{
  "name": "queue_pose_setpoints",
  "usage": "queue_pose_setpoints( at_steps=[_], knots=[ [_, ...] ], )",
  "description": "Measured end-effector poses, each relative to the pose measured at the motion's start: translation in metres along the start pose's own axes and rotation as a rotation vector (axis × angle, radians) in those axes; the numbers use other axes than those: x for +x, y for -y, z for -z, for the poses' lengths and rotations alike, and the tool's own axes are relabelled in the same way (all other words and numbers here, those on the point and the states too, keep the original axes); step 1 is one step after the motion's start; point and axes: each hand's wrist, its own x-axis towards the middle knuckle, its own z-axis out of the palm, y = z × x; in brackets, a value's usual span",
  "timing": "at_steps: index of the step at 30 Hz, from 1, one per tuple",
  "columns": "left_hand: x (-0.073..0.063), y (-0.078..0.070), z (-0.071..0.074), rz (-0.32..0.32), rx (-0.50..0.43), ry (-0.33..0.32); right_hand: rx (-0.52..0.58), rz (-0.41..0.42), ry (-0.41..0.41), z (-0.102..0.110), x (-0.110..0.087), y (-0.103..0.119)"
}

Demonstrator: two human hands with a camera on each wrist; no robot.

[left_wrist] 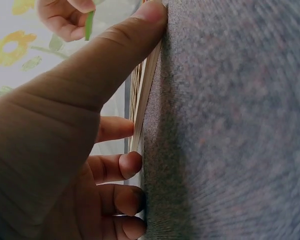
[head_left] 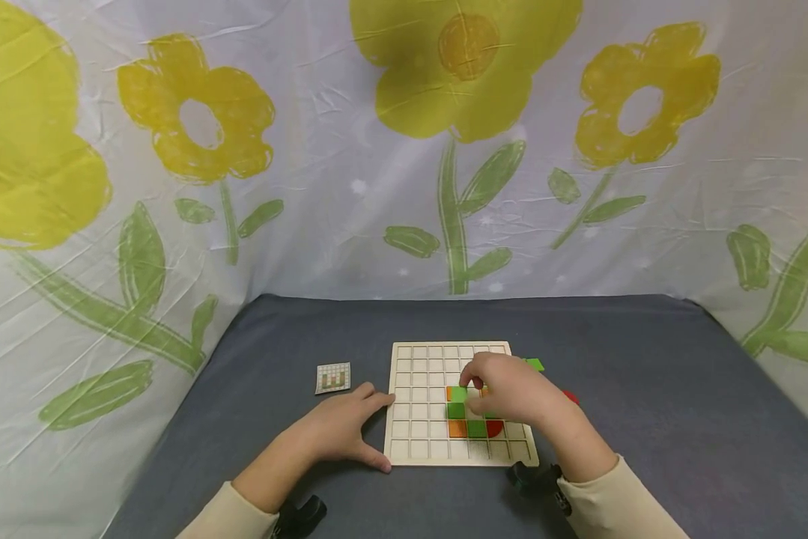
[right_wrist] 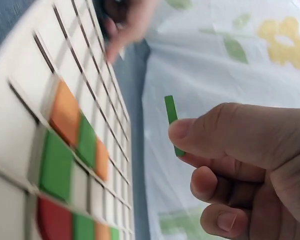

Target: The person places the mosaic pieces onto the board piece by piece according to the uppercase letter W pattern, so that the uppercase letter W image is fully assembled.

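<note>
A pale wooden grid board [head_left: 400, 449] lies on the dark cloth. Its lower right part holds several tiles, among them an orange tile [right_wrist: 65, 112], a green tile [right_wrist: 56, 165] and a red tile [right_wrist: 54, 220]. Over these, my right hand [head_left: 518, 385] pinches a thin green tile [right_wrist: 170, 105] between thumb and fingers, raised off the board. My left hand [head_left: 339, 425] rests at the board's left edge, thumb at the near corner and a finger farther up. Its fingers are spread along the side in the left wrist view.
A small card [head_left: 332, 378] with a coloured grid pattern lies left of the board. Beyond the board's right side, a loose green tile [head_left: 535, 364] and a red piece [head_left: 570, 397] show partly behind my right arm. A flower-printed curtain [head_left: 323, 187] hangs behind the table.
</note>
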Motion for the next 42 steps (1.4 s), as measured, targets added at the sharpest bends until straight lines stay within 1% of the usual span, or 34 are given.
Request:
queue_pose_setpoints(
  at_steps=[4, 7, 12, 27, 31, 35, 38, 42],
  knots=[
    [0.000, 0.000, 0.000, 0.004, 0.003, 0.005, -0.029, 0.073, 0.044, -0.018, 0.004, 0.008],
    [0.000, 0.000, 0.000, 0.000, 0.000, -0.001, -0.063, 0.110, 0.067, -0.030, 0.007, 0.012],
    [0.000, -0.001, 0.000, -0.005, -0.004, -0.011, -0.092, 0.111, 0.085, -0.043, 0.011, 0.014],
    [-0.001, -0.003, 0.003, -0.001, -0.006, 0.000, -0.146, 0.082, 0.047, -0.051, 0.012, 0.016],
    [-0.001, -0.003, 0.003, -0.001, -0.007, 0.002, -0.179, 0.108, 0.024, -0.054, 0.012, 0.015],
    [-0.001, -0.002, 0.003, -0.001, -0.009, 0.007, -0.201, 0.157, 0.005, -0.057, 0.013, 0.017],
    [-0.001, -0.001, 0.002, -0.002, -0.008, 0.007, -0.214, 0.160, -0.002, -0.058, 0.014, 0.018],
    [0.000, 0.000, 0.001, -0.004, -0.008, 0.003, -0.231, 0.140, -0.018, -0.058, 0.015, 0.018]
  ],
)
